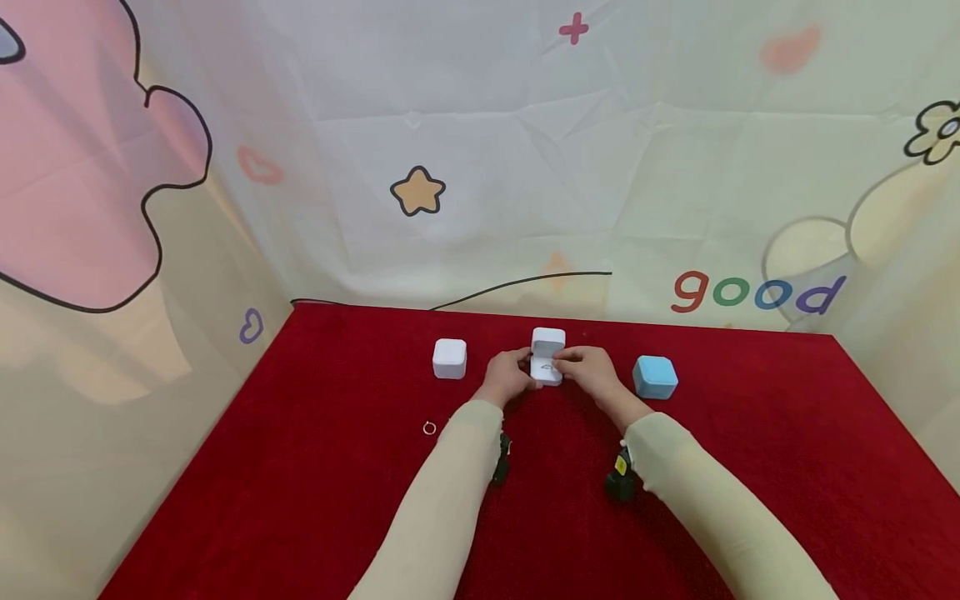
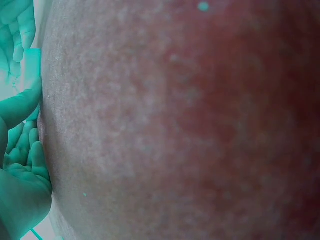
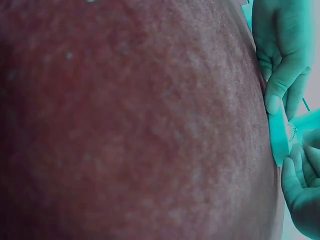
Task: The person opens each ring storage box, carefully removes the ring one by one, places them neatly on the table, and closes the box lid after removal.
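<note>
A small white ring box (image 1: 547, 372) stands with its lid raised, near the back middle of the red cloth. My left hand (image 1: 507, 377) grips it from the left, with the thumb at the front lower edge and a finger up beside the lid. A thin ring (image 1: 546, 367) is seated in the box's white insert. At its right side, my right hand (image 1: 592, 372) pinches it with thumb and forefinger. In the right wrist view the ring (image 3: 292, 131) shows a beaded band, close to the right fingertips. The left thumb presses the box (image 3: 280, 140) there.
A closed white box (image 1: 450, 359) stands to the left, and a closed light-blue box (image 1: 655, 377) stands right of my right hand. Another ring (image 1: 429, 428) lies on the red cloth (image 1: 315, 467) by the left forearm. A printed curtain (image 1: 487, 150) hangs behind the table.
</note>
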`<action>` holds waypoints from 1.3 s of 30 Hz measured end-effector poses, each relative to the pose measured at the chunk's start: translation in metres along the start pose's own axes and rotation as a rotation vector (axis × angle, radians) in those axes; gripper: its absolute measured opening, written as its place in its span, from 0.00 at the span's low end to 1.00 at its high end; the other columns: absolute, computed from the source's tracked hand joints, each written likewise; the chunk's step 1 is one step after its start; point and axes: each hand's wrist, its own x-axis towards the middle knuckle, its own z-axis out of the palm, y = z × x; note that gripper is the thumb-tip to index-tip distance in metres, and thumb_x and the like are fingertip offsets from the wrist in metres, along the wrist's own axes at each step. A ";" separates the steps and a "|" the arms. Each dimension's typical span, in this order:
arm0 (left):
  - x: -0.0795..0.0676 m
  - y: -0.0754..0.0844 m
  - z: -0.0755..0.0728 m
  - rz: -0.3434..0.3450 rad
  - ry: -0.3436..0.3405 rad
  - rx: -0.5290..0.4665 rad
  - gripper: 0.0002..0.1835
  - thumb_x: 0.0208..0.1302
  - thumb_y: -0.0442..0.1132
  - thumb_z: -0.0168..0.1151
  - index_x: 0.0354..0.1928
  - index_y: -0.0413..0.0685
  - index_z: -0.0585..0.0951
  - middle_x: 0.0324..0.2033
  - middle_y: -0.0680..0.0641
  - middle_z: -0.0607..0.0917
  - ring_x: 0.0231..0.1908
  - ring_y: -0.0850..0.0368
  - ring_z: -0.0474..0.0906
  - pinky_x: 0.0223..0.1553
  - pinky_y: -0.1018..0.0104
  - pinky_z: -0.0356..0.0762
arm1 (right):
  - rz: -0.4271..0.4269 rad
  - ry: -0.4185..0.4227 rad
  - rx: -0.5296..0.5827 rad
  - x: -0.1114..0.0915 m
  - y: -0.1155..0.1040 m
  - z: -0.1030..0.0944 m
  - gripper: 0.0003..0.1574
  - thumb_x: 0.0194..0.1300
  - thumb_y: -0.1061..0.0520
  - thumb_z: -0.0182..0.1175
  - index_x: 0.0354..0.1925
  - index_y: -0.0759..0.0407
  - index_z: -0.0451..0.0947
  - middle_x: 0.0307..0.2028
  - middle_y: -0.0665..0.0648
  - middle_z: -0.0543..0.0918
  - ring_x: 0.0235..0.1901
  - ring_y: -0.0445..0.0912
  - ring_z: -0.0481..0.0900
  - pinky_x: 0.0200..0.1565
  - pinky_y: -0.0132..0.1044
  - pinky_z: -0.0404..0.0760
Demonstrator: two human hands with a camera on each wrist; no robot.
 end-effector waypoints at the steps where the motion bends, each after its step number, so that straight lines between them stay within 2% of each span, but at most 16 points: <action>1: 0.000 0.001 0.000 -0.006 0.000 0.000 0.36 0.62 0.31 0.71 0.73 0.41 0.72 0.64 0.40 0.82 0.65 0.46 0.76 0.69 0.55 0.74 | -0.009 0.000 -0.028 0.001 0.000 0.000 0.21 0.73 0.59 0.58 0.57 0.71 0.82 0.61 0.71 0.81 0.53 0.55 0.81 0.50 0.34 0.84; 6: 0.001 0.001 0.000 0.002 0.003 -0.002 0.36 0.62 0.31 0.71 0.72 0.41 0.72 0.63 0.40 0.82 0.64 0.46 0.76 0.68 0.54 0.75 | -0.062 -0.010 -0.124 0.002 -0.003 -0.003 0.19 0.71 0.60 0.60 0.55 0.70 0.84 0.58 0.70 0.84 0.54 0.56 0.79 0.45 0.31 0.75; 16: 0.002 0.000 0.000 0.001 -0.005 0.012 0.36 0.62 0.32 0.72 0.72 0.43 0.73 0.62 0.40 0.82 0.63 0.46 0.76 0.67 0.54 0.76 | -0.088 -0.018 -0.250 0.004 -0.010 -0.004 0.14 0.69 0.63 0.63 0.49 0.69 0.86 0.51 0.69 0.88 0.49 0.56 0.82 0.50 0.42 0.82; 25: 0.001 0.001 0.000 0.003 0.003 0.014 0.35 0.62 0.31 0.71 0.72 0.43 0.72 0.64 0.40 0.82 0.64 0.45 0.75 0.68 0.53 0.75 | -0.082 0.004 -0.309 0.004 -0.017 0.000 0.11 0.68 0.63 0.64 0.45 0.69 0.88 0.47 0.67 0.89 0.44 0.53 0.82 0.42 0.35 0.80; 33: -0.002 0.001 -0.001 -0.002 0.012 0.002 0.36 0.62 0.31 0.71 0.72 0.43 0.72 0.64 0.40 0.81 0.66 0.45 0.74 0.68 0.52 0.74 | -0.111 0.027 -0.364 0.004 -0.019 0.005 0.09 0.66 0.65 0.65 0.39 0.70 0.89 0.40 0.67 0.90 0.39 0.52 0.82 0.37 0.34 0.80; 39: -0.001 0.000 0.000 0.000 0.006 0.007 0.36 0.62 0.31 0.71 0.72 0.42 0.72 0.64 0.40 0.82 0.66 0.45 0.75 0.69 0.53 0.74 | -0.115 0.018 -0.370 0.004 -0.019 0.003 0.09 0.66 0.65 0.65 0.38 0.71 0.89 0.40 0.67 0.91 0.36 0.50 0.81 0.35 0.31 0.76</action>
